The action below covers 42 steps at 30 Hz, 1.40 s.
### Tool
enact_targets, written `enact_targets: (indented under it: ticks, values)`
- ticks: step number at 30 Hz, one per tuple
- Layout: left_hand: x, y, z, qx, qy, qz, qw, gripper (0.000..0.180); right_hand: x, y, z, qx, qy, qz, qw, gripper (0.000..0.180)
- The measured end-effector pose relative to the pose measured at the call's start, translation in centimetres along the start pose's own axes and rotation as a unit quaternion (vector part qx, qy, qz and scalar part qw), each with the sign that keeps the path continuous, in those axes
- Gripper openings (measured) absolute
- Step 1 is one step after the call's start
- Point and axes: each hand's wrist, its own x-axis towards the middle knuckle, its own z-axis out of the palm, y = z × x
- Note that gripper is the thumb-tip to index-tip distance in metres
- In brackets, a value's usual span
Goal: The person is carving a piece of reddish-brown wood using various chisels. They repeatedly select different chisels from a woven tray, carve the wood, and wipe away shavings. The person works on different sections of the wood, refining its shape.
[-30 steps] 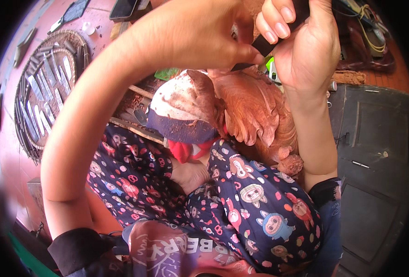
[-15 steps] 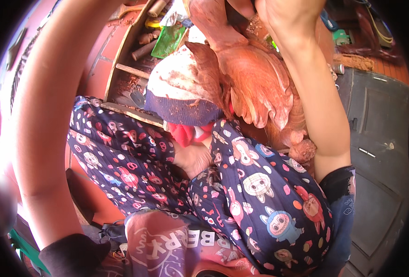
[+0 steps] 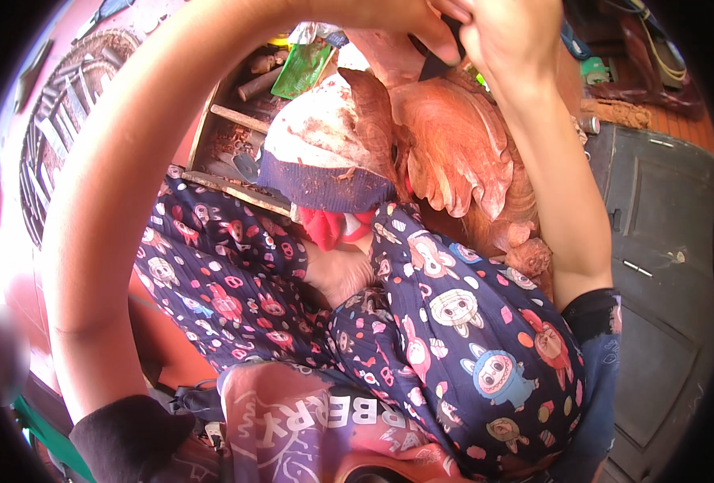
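Both hands meet at the top edge of the picture, over a reddish-brown wood carving [image 3: 453, 137] with leaf-like folds. My left hand [image 3: 433, 30] comes in from the left, its fingers closed on a thin black piece [image 3: 439, 66] with a pointed lower corner, whose kind I cannot make out. Right beside it, my right hand [image 3: 511, 36] is curled closed, with its fingertips mostly hidden and what they hold out of sight. A white and navy knit cap [image 3: 325, 189], sprinkled with wood shavings, lies against the carving's left side.
A wooden tray [image 3: 240, 119] with shavings, wood bits and a green piece [image 3: 301, 71] stands left of the carving. Further left, a round basket [image 3: 55, 133] holds several long tools. A dark grey panelled board [image 3: 655, 241] lies at the right. My patterned trouser legs [image 3: 470, 322] surround the carving's near side.
My left hand has come into view from the top edge and moved right, next to my right hand. The black piece now shows beneath the fingers. The basket of tools shows more fully.
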Motion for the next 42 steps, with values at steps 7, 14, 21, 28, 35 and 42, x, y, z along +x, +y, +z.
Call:
enact_targets:
  ticks: [7,14,21,28,35,42]
  values:
    - [-0.2,-2.1,0.3,-0.068,-0.027,0.025,0.997,0.026,0.4,0.8,0.9,0.019,-0.016,-0.029,0.999,0.037]
    - [-0.2,-4.2,1.7,-0.216,0.041,0.086,0.972,0.04,0.3,-0.3,1.7,0.073,-0.072,-0.071,0.992,0.034]
    - [1.3,-2.6,-0.8,-0.167,0.003,0.079,0.983,0.033,2.6,1.9,0.6,0.026,-0.01,-0.044,0.999,0.028]
    - [0.6,-1.6,0.7,0.008,0.026,0.059,0.998,0.034,0.2,0.6,-0.3,-0.029,0.002,-0.011,1.0,0.032]
    - [0.6,-2.9,2.4,0.027,0.027,0.081,0.996,0.033,-0.3,1.0,0.3,-0.019,-0.027,-0.048,0.998,0.034]
    - [-1.3,-3.3,-0.5,-0.015,0.0,0.081,0.997,0.04,-0.3,-0.1,3.9,0.039,0.003,0.006,0.999,0.035]
